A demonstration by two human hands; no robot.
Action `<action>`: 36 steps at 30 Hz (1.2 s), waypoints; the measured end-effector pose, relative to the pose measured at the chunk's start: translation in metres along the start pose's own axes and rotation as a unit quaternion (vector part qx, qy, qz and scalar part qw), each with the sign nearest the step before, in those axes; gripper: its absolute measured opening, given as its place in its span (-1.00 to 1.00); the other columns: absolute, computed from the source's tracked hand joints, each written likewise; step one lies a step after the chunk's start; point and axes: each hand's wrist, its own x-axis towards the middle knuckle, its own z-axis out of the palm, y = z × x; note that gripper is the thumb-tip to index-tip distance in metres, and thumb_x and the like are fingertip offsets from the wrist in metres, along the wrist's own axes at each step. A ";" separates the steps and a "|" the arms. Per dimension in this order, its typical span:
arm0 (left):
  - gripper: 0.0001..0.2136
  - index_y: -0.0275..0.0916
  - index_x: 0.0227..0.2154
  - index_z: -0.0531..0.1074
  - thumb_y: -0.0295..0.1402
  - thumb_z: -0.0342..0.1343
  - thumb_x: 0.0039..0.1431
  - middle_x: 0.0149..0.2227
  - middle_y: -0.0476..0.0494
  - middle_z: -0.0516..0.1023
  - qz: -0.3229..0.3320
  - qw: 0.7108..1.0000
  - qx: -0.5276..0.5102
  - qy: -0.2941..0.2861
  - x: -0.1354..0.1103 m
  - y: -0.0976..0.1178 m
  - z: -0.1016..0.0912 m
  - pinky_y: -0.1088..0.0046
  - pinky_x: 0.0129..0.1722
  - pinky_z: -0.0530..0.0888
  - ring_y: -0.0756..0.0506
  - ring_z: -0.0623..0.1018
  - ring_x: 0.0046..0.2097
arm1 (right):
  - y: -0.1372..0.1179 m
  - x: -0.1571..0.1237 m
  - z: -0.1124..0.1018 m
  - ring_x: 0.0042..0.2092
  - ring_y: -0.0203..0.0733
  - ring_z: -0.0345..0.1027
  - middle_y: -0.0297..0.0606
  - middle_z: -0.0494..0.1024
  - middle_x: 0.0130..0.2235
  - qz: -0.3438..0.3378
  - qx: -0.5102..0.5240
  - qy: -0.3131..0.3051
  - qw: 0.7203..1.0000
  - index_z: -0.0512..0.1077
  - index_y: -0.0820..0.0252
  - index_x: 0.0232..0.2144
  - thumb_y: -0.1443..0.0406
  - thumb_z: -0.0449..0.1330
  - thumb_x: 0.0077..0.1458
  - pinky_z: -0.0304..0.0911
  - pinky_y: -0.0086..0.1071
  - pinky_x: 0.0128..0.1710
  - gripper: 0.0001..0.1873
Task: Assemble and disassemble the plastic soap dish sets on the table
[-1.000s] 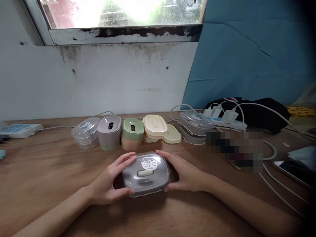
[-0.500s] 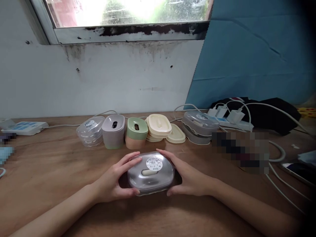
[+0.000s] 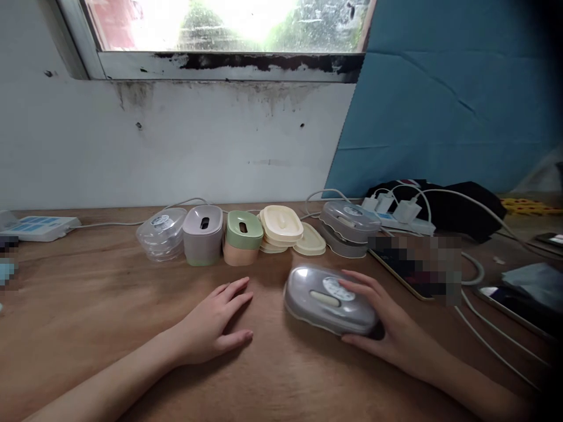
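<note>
A grey tissue box in a clear plastic cover (image 3: 303, 302), with a round white label and a slot in its top, is tilted in my right hand (image 3: 391, 322). The thumb is at its near side and the fingers reach over its right end. My left hand (image 3: 215, 325) lies on the table to the left, fingers spread, holding nothing. Behind stand a lilac tissue box (image 3: 203, 237) and a green and peach tissue box (image 3: 243, 240). Stacked cream lids (image 3: 281, 223) sit beside them. Another pair of stacked grey covered pieces (image 3: 349, 225) is behind the held box.
Clear plastic covers (image 3: 160, 234) stand at the back left. A power strip with chargers (image 3: 407, 217) and loose cables lie at the back right. A phone (image 3: 402, 269) rests near my right hand, another phone (image 3: 512, 310) further right. A white power strip (image 3: 41, 227) is far left.
My left hand has let go of the grey box and lies open. My right hand has moved the box to the right and turned it. The view has shifted slightly.
</note>
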 end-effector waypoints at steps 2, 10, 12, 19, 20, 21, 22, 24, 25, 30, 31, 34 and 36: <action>-0.48 -0.24 0.14 0.14 -0.14 0.00 0.16 0.25 -0.28 0.00 0.006 1.000 0.005 0.008 0.000 -0.001 0.001 0.17 0.14 0.18 -0.25 0.12 0.21 | 0.013 -0.014 -0.008 0.18 0.18 0.03 -0.07 0.01 0.19 0.037 -0.068 0.049 0.996 0.05 0.03 0.09 0.09 0.16 -0.01 0.14 0.03 0.05 -0.35; -0.52 -0.23 0.13 0.16 -0.17 -0.01 0.17 0.24 -0.27 0.02 0.009 1.000 0.013 0.021 0.001 -0.001 0.004 0.18 0.13 0.20 -0.24 0.14 0.20 | 0.031 -0.026 -0.018 0.18 0.38 -0.08 -0.01 0.13 0.13 0.072 -0.191 0.150 0.967 -0.05 0.10 0.16 0.09 -0.01 0.08 -0.05 0.23 0.09 -0.37; -0.51 -0.24 0.13 0.16 -0.17 -0.01 0.17 0.25 -0.28 0.01 0.007 1.000 0.008 0.021 0.001 -0.001 0.004 0.18 0.13 0.21 -0.24 0.14 0.21 | 0.034 -0.024 -0.016 0.16 0.39 -0.04 0.02 0.15 0.11 0.091 -0.190 0.156 0.965 -0.05 0.15 0.16 0.07 -0.02 0.07 -0.03 0.22 0.09 -0.35; -0.52 -0.18 0.13 0.16 -0.20 0.02 0.16 0.27 -0.22 -0.04 0.013 0.999 -0.018 0.034 0.000 -0.002 0.005 0.19 0.13 0.22 -0.24 0.14 0.21 | 0.038 -0.023 -0.013 0.20 0.43 -0.14 0.09 0.01 0.18 0.094 -0.213 0.193 0.953 -0.15 0.24 0.21 0.08 -0.06 0.11 -0.06 0.23 0.10 -0.29; -0.52 -0.17 0.13 0.16 -0.21 0.02 0.16 0.28 -0.20 -0.09 0.017 0.999 -0.016 0.034 0.001 -0.001 0.004 0.19 0.13 0.21 -0.25 0.13 0.22 | 0.036 -0.023 -0.013 0.22 0.43 -0.23 0.03 -0.08 0.23 0.088 -0.219 0.205 0.950 -0.20 0.19 0.23 0.09 -0.06 0.12 -0.11 0.26 0.11 -0.28; -0.52 -0.16 0.14 0.15 -0.22 0.02 0.16 0.29 -0.19 -0.14 0.020 0.999 -0.011 0.032 0.001 -0.001 0.004 0.18 0.14 0.19 -0.25 0.12 0.22 | 0.032 -0.023 -0.013 0.24 0.43 -0.32 -0.06 -0.19 0.27 0.076 -0.223 0.219 0.947 -0.24 0.13 0.24 0.10 -0.05 0.12 -0.17 0.27 0.12 -0.27; -0.51 -0.15 0.15 0.13 -0.22 0.01 0.17 0.30 -0.17 -0.18 0.024 0.999 -0.005 0.027 0.002 0.000 0.003 0.16 0.15 0.17 -0.26 0.11 0.23 | 0.027 -0.023 -0.013 0.25 0.41 -0.39 -0.16 -0.28 0.30 0.059 -0.225 0.221 0.947 -0.27 0.06 0.25 0.12 -0.04 0.11 -0.23 0.28 0.14 -0.26; -0.50 -0.14 0.19 0.06 -0.22 -0.03 0.19 0.29 -0.17 -0.16 0.031 0.999 0.011 0.006 0.003 0.001 0.002 0.10 0.18 0.09 -0.25 0.07 0.24 | 0.013 -0.021 -0.010 0.27 0.35 -0.46 -0.34 -0.40 0.31 0.005 -0.211 0.185 0.960 -0.31 -0.07 0.25 0.16 -0.01 0.11 -0.28 0.27 0.15 -0.25; -0.49 -0.14 0.20 0.02 -0.21 -0.05 0.21 0.29 -0.18 -0.13 0.033 0.999 0.020 -0.006 0.004 0.002 0.001 0.07 0.18 0.05 -0.24 0.05 0.25 | 0.005 -0.019 -0.007 0.27 0.31 -0.46 -0.37 -0.41 0.31 -0.027 -0.191 0.142 0.971 -0.32 -0.10 0.25 0.18 0.00 0.11 -0.25 0.26 0.15 -0.24; -0.48 -0.15 0.23 -0.06 -0.21 -0.10 0.24 0.27 -0.18 -0.09 0.030 0.998 0.036 -0.030 0.006 0.005 -0.001 0.06 0.19 0.02 -0.21 -0.03 0.27 | -0.045 0.022 0.022 0.28 0.07 -0.26 -0.19 -0.15 0.30 -0.133 -0.042 -0.184 0.973 -0.25 0.10 0.26 0.16 -0.06 0.19 -0.04 0.04 0.17 -0.32; -0.47 -0.14 0.23 -0.06 -0.21 -0.09 0.23 0.27 -0.18 -0.10 0.031 0.998 0.034 -0.031 0.007 0.004 -0.002 0.06 0.19 0.02 -0.22 -0.03 0.27 | -0.053 0.034 0.029 0.28 0.07 -0.24 -0.16 -0.09 0.29 -0.122 -0.034 -0.207 0.970 -0.18 0.14 0.26 0.13 -0.10 0.20 -0.13 0.08 0.19 -0.36; -0.47 -0.07 0.22 -0.04 -0.18 -0.07 0.22 0.28 -0.15 -0.13 0.031 0.998 0.034 -0.041 0.007 0.000 -0.006 0.03 0.19 0.01 -0.24 -0.03 0.27 | -0.068 0.065 0.045 0.28 0.08 -0.26 -0.05 -0.06 0.27 -0.103 -0.028 -0.215 0.971 -0.03 0.26 0.23 0.07 -0.12 0.19 -0.24 0.10 0.20 -0.37; -0.49 -0.03 0.21 -0.03 -0.18 -0.08 0.23 0.28 -0.14 -0.13 0.024 0.998 0.039 -0.045 0.007 -0.003 -0.008 0.00 0.18 0.00 -0.25 -0.03 0.27 | -0.069 0.075 0.049 0.28 0.07 -0.27 -0.06 -0.05 0.27 -0.110 -0.018 -0.211 0.971 -0.01 0.24 0.22 0.06 -0.12 0.19 -0.24 0.08 0.20 -0.37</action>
